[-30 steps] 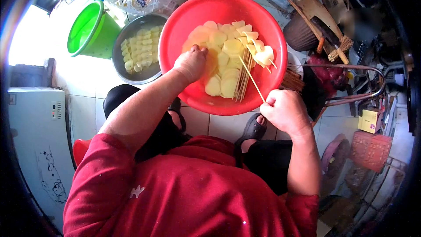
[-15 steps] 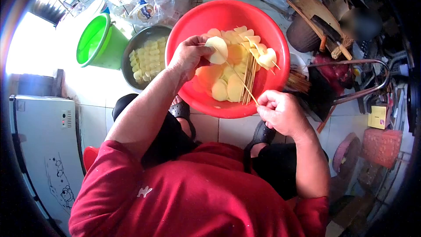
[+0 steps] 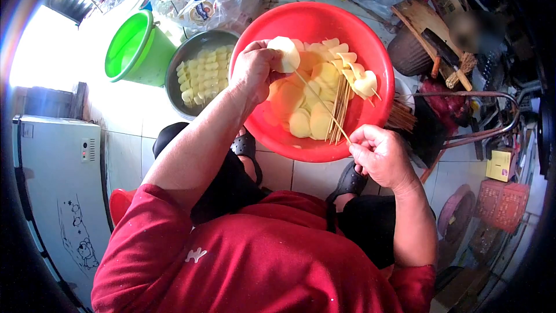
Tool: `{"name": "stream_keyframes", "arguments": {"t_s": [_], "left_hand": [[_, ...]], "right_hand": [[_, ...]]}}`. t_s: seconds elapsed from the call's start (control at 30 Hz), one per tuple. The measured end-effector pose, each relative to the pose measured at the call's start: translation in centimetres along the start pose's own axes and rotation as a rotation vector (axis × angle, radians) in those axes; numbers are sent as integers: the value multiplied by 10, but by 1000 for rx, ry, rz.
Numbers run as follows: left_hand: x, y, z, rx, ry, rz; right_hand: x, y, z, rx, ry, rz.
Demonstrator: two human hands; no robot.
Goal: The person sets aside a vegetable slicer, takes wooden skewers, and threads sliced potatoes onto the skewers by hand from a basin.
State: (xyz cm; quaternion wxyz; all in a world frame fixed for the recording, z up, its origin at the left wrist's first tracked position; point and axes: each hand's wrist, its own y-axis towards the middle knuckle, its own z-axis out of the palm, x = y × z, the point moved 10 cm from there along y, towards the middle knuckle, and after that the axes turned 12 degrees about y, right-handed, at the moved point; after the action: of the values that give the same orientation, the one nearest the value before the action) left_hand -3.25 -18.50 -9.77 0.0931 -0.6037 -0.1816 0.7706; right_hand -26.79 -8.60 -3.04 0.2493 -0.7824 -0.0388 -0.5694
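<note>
My left hand (image 3: 253,72) pinches a pale, round slice, apparently potato (image 3: 286,54), above the left side of a red basin (image 3: 318,153). A thin wooden skewer (image 3: 317,97) runs from that slice down to my right hand (image 3: 379,153), whose closed fingers grip its lower end at the basin's near right rim. How far the skewer passes through the slice is hidden. Inside the basin lie many loose slices (image 3: 299,123). Slices threaded on skewers (image 3: 364,83) rest at the right, beside a bundle of bare skewers (image 3: 340,113).
Left of the basin stands a grey metal bowl (image 3: 172,90) holding rows of threaded slices, with a green bucket (image 3: 139,58) beyond. Clear plastic bags (image 3: 226,0) lie at the back. A wooden board (image 3: 414,20) and a metal-framed item (image 3: 512,107) sit right. A white appliance (image 3: 58,185) is at left.
The whole view has shifted slightly, with the basin appearing farther right. Both hands keep their hold on the slice and the skewer, in nearly the same pose.
</note>
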Motion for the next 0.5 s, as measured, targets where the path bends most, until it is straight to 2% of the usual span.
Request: {"name": "stream_keyframes", "arguments": {"t_s": [0.3, 0.37, 0.5], "left_hand": [[-7, -16, 6, -76, -20, 68], [-21, -24, 12, -58, 50, 220], [-12, -24, 13, -70, 4, 189]], "right_hand": [[-4, -2, -2, -40, 8, -11], [-4, -2, -2, -44, 20, -14], [-8, 0, -2, -50, 50, -30]]}}
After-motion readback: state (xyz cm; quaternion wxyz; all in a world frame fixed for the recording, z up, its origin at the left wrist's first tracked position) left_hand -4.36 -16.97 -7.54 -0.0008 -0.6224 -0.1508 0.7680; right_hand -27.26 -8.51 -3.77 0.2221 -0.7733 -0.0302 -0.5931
